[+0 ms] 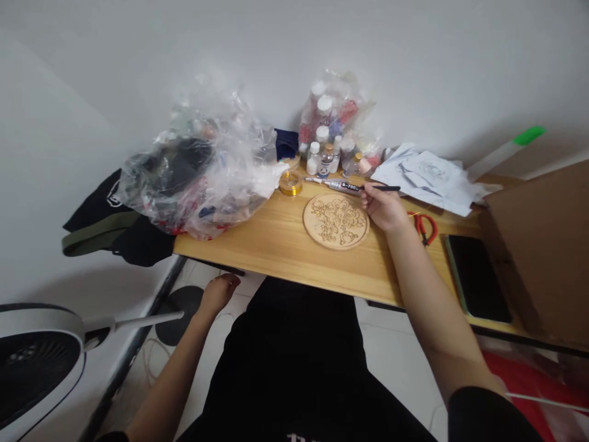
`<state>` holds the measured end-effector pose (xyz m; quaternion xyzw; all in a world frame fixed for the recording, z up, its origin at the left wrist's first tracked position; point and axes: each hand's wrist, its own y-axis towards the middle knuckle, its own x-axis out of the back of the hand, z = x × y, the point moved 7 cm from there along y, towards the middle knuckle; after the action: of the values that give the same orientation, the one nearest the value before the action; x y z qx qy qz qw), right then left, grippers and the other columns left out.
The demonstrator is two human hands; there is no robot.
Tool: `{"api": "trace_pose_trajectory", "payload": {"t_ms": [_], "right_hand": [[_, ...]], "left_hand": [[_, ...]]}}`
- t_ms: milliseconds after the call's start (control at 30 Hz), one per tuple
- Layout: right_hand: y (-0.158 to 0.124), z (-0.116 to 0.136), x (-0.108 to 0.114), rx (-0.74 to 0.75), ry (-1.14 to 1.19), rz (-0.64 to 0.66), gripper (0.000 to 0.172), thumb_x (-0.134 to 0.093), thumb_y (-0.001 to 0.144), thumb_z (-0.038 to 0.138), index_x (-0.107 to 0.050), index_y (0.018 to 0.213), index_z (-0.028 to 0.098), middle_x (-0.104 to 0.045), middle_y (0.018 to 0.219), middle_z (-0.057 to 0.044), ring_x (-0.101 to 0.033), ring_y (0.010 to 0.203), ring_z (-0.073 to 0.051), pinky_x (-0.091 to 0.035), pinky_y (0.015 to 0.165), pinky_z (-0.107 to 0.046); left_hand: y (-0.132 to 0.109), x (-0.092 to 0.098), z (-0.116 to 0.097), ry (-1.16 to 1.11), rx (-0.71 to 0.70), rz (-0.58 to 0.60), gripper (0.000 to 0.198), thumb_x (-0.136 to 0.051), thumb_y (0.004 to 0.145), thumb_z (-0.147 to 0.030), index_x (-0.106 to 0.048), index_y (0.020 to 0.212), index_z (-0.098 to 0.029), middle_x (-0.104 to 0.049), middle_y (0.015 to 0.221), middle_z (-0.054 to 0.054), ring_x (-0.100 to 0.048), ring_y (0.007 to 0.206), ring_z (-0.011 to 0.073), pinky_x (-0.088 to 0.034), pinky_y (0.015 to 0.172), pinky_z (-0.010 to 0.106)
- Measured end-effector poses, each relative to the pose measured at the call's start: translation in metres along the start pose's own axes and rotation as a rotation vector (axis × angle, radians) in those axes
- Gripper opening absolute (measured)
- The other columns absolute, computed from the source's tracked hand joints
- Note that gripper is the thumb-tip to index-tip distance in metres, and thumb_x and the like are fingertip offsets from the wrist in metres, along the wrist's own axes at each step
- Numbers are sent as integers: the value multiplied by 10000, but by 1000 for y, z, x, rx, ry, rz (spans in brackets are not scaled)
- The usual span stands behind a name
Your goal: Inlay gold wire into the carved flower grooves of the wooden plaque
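A phone — dark-screened — lies beside a cardboard box.

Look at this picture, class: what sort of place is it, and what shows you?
Probably a small craft corner, perhaps at home: a patterned round wooden board lies on a table, with a gold-coloured coil and small bottles behind it.

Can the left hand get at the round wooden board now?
Probably yes: the left hand would have to clear the table edge, but bare tabletop leaves the near side of the round wooden board free.
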<state>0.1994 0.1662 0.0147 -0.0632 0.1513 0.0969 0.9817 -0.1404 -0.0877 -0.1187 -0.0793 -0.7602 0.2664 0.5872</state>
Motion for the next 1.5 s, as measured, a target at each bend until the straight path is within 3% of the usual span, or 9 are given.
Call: {"api": "trace_pose_trajectory", "payload": {"t_ms": [267,500,767,1000,1267,1500], "right_hand": [[1,-2,2,-9,15,-15,335,-876,503,343,-631,673,191,-569,526,55,-469,442,-39,-379,390,-154],[2,-2,2,-4,1,-9,304,-852,570,338,-607,675,190,-552,519,56,-463,441,-41,-355,389,-159],[2,-2,1,-7,8,-5,297,-854,565,321,-604,669,198,-551,526,61,-457,447,-39,-364,403,-160],[3,-2,1,-4,13,-8,282,-847,551,308,-608,650,196,-556,517,59,-445,437,-38,-349,390,-163],[2,-1,0,3,5,-1,271,-828,608,306,-587,663,195,-545,522,61,-453,443,-40,-356,401,-166],[2,-1,1,1,5,6,244,-813,634,293,-590,668,199,-546,532,59,-449,454,-44,-350,414,-174]], "left_hand": [[10,-16,-4,39,-24,95,313,-555,932,-364,-567,1164,-155,-592,1166,82,-603,1020,189,-529,884,397],[14,-29,-5,61,24,172,333,-561,928,-369,-558,1175,-145,-594,1153,81,-609,1000,188,-537,863,393],[18,-29,2,97,135,74,358,-566,925,-363,-538,1212,-151,-570,1208,91,-592,1054,207,-526,895,418],[15,-27,8,107,220,58,347,-568,924,-366,-546,1198,-154,-580,1181,85,-601,1027,198,-534,871,397],[10,-24,2,95,199,-21,352,-565,926,-359,-539,1209,-151,-573,1199,90,-597,1040,203,-531,884,409],[8,-24,2,85,169,83,320,-562,928,-369,-565,1166,-157,-594,1155,79,-607,1008,188,-535,866,384]]}}
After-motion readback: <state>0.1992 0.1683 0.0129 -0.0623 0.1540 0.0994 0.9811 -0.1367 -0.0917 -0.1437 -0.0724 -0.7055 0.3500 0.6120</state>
